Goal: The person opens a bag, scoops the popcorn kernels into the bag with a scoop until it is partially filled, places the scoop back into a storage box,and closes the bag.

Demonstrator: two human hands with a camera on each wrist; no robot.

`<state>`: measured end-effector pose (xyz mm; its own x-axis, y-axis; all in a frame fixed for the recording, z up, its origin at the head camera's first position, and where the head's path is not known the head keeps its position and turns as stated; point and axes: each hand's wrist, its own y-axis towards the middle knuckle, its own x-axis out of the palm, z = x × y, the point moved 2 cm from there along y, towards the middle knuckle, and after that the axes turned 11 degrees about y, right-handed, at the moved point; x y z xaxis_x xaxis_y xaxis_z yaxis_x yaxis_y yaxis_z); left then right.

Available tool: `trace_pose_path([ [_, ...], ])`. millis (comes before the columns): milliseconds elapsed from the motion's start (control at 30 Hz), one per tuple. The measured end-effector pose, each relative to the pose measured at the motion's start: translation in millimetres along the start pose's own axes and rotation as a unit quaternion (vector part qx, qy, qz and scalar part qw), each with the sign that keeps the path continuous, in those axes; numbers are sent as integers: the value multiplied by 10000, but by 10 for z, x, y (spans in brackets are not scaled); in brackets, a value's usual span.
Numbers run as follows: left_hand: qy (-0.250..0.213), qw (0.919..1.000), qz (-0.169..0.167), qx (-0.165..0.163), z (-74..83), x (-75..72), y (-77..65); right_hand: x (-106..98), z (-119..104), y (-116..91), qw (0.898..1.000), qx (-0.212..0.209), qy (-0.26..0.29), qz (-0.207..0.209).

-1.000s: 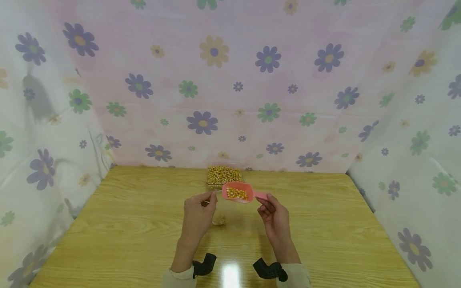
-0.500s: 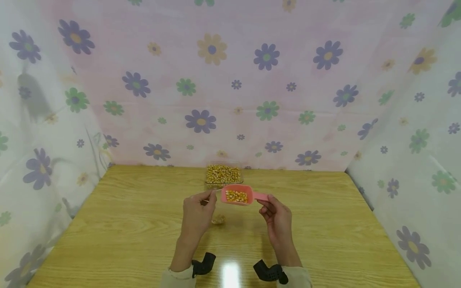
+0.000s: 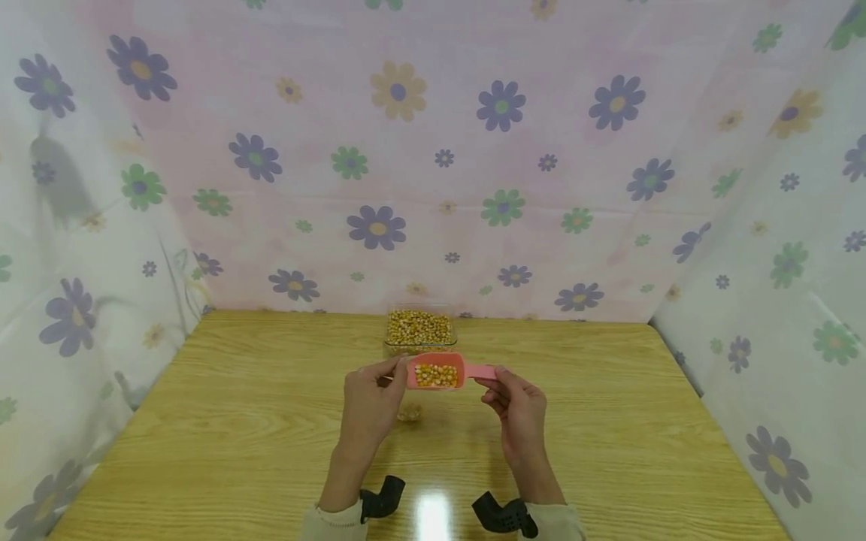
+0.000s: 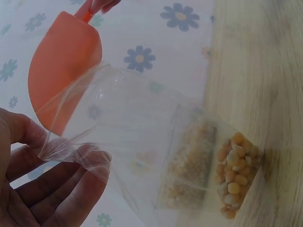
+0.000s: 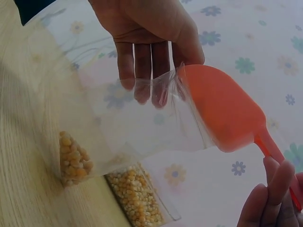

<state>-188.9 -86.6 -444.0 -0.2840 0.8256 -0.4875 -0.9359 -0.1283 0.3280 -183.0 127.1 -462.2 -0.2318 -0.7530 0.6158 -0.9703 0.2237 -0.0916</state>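
Note:
My left hand (image 3: 370, 402) pinches the top edge of a clear plastic bag (image 4: 137, 104), which hangs with a small heap of corn kernels (image 4: 234, 172) in its bottom corner. By its handle, my right hand (image 3: 521, 409) holds a pink scoop (image 3: 458, 361) that carries more corn kernels (image 3: 436, 376). The scoop's front end is at the bag's mouth, and in the left wrist view its tip shows through the clear film. In the right wrist view the left hand's fingers (image 5: 142, 71) lie along the bag's upper edge, with the scoop (image 5: 222, 106) right beside them.
A clear rectangular container (image 3: 421, 346) full of corn kernels stands at the back of the wooden table (image 3: 271, 406), behind the scoop. Flower-patterned cloth (image 3: 433, 188) hangs at the back and both sides. Dark wrist mounts (image 3: 383, 497) sit on both sleeves.
The scoop with its kernels has moved left and slightly down, its front end now at the bag's mouth by my left fingers. My left hand has stayed nearly still, holding the bag.

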Motion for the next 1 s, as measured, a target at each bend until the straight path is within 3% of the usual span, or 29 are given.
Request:
trace_pose_path([
  [533,149,9999,-12,87,22,21,-4,27,-50,-20,9977,-386,-433,361],
  [1000,98,9998,-42,163,-7,40,-4,55,-75,-49,9960,-493,-654,358],
])
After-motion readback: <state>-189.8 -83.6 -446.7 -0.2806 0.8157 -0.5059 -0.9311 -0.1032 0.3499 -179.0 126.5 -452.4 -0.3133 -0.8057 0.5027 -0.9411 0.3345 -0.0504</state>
